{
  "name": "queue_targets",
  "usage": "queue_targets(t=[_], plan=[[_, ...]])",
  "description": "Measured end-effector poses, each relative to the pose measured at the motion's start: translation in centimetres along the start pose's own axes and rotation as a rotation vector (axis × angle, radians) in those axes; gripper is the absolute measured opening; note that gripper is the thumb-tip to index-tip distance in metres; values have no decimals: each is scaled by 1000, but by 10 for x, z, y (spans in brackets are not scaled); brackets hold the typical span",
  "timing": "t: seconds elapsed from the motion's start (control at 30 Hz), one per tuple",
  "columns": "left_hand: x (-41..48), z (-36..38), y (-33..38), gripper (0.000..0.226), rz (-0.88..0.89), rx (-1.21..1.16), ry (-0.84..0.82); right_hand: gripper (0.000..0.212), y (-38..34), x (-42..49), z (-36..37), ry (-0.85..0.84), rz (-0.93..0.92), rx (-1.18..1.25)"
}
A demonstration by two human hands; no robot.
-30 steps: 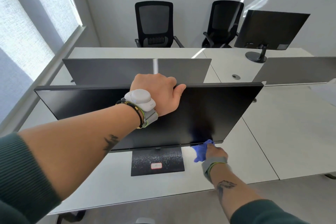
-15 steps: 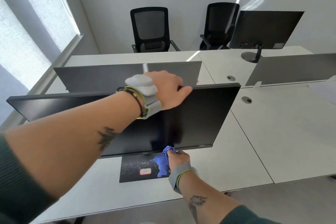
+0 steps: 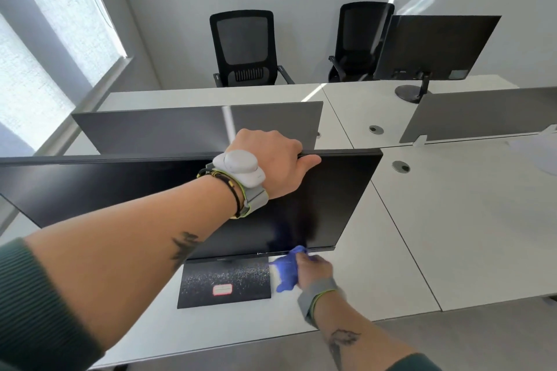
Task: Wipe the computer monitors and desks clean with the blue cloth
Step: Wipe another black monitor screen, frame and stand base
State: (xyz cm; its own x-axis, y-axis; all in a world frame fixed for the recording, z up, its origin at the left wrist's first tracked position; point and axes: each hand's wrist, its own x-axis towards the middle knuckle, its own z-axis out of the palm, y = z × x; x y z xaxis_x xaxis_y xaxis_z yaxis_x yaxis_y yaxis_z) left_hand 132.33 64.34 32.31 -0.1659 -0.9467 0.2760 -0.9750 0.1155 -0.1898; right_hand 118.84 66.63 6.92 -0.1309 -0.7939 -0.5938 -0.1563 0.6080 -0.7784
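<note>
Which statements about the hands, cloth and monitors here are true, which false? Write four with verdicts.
1. The left hand grips the near monitor's top edge. True.
2. The right hand holds a red cloth. False: it holds the blue cloth by the screen's lower edge.
3. A black mesh chair stands behind the far desk. True.
4. The far monitor shows its screen. False: its back faces the camera.

Bare table (image 3: pixel 361 280) lies open right of the monitor (image 3: pixel 90 184); its base plate (image 3: pixel 241 277) and the divider panel (image 3: pixel 196 126) behind block passage.
</note>
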Motion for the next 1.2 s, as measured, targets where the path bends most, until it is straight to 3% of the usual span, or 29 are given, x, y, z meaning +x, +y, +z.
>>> queue_targets(t=[0.1,0.33,0.67,1.03,1.2], plan=[[1,-2,-5,56,-35,-10,-11,27,1,5,6,-34,0,-56],[6,-1,-2,57,-40,-29,-29,27,-13,27,-45,203,14,62],[5,-1,-3,58,-94,-8,-33,30,8,-10,66,-167,-43,-158],[5,0,-3,58,-99,-1,-45,39,11,-28,106,-196,4,-200],[2,-2,-5,59,-87,-26,-81,28,12,-26,86,-155,27,-120]])
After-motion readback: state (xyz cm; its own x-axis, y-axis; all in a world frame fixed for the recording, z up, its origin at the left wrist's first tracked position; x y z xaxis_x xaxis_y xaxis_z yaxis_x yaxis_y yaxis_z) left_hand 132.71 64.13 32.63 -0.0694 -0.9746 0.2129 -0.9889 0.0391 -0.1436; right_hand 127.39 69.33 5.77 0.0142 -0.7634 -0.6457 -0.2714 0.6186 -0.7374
